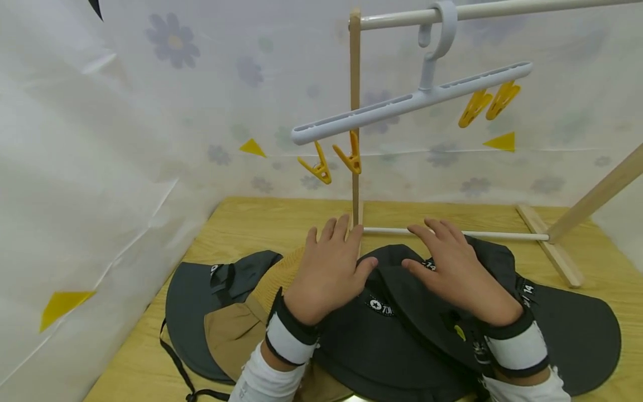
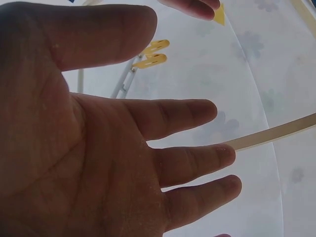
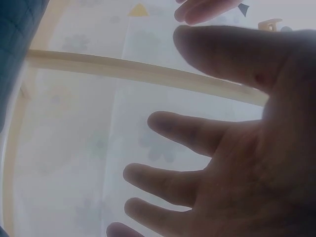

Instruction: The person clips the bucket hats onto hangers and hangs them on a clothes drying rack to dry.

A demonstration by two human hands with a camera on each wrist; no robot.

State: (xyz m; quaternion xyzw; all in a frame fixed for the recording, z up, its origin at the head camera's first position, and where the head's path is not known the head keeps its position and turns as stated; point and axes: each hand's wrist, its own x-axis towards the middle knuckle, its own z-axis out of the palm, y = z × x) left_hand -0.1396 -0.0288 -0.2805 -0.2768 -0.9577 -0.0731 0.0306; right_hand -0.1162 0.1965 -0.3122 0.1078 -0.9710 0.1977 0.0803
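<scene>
The middle hat [image 1: 372, 346] is black, the clips [image 1: 474, 108] yellow

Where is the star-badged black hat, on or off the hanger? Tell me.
Off: the black hat lies with other hats on the table, clear of the hanger.

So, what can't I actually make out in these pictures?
Head view: part of the tan hat, behind the left hand and wrist.
Head view: lettering on a dark hat, too small to read in full.
Head view: the top rail's far end, cut off by the picture's edge.
Left wrist view: most of the hanger, behind the left hand.
Right wrist view: what the blue thing is, cut off by the left edge.
</scene>
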